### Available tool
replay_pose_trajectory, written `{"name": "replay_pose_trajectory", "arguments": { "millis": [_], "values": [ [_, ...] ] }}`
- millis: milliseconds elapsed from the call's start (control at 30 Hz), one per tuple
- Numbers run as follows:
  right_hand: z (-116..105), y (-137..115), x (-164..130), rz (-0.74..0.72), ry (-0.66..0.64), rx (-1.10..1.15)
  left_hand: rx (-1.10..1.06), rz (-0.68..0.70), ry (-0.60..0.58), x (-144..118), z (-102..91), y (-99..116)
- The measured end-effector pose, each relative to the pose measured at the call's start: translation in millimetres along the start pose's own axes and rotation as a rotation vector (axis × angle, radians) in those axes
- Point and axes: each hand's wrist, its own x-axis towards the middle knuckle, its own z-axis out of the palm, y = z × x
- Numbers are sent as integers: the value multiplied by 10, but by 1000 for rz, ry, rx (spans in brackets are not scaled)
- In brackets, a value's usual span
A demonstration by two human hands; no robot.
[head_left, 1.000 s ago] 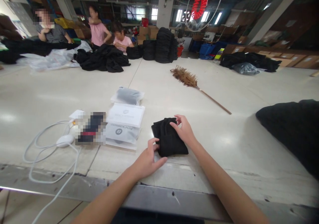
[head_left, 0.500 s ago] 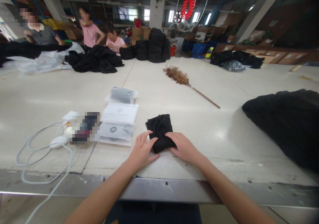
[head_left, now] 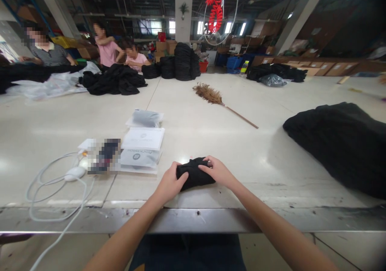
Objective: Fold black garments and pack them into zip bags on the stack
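Observation:
A folded black cloth (head_left: pixel 195 175) lies near the front edge of the table, between my two hands. My left hand (head_left: pixel 172 182) grips its left end, thumb on the near side and fingers partly hidden behind it. At the other end my right hand (head_left: pixel 221 172) pinches the upper right corner between thumb and fingers. What garment the cloth is, I cannot make out. To the left of it lie several flat plastic packets, the nearest a printed packet (head_left: pixel 140 160) with dark contents.
A white cable (head_left: pixel 33 208) and a blurred-out phone-like object (head_left: pixel 107 154) lie at left. A feather duster (head_left: pixel 209 93) rests further back. A large black fabric heap (head_left: pixel 334 142) stands at right. Black piles (head_left: pixel 183 62) and several people are across the table.
The black cloth was lying flatter and taller; its far part has now come toward me, making a lower, wider bundle. Both hands have closed round its ends. The view has shifted slightly.

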Motion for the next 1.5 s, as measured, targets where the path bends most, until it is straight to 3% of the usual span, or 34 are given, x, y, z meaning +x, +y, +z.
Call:
{"name": "replay_pose_trajectory", "arguments": {
  "millis": [100, 167, 400, 533, 600, 700, 800, 867, 1000, 1200, 1500],
  "values": [
    [62, 65, 178, -13, 71, -115, 81, 68, 153, 108, 87, 4],
    [73, 59, 276, -3, 101, -231, 160, 112, 191, 148, 147, 19],
    [109, -145, 320, 78, 121, -647, 710, 170, 178, 54, 210, 153],
    [171, -220, 250, 132, 153, -794, 823, 254, 111, 2, 307, 228],
    [183, -239, 227, 91, 197, -824, 836, 228, 108, 9, 376, 229],
    [173, -297, 196, -142, 294, -902, 854, 190, 94, 55, 419, 189],
    [159, -399, 141, -397, 302, -919, 820, 200, 42, 117, 349, 145],
    [162, -445, 83, -514, 194, -847, 771, 223, 10, 158, 261, 127],
    [205, -354, -58, -563, -38, -718, 681, 262, -62, 245, 99, 104],
    [270, -67, -140, -529, 38, -747, 485, 380, -102, 321, 35, -42],
    [258, 245, -5, -629, 256, -673, 77, 417, 98, 240, 150, -340]
  ]
}}
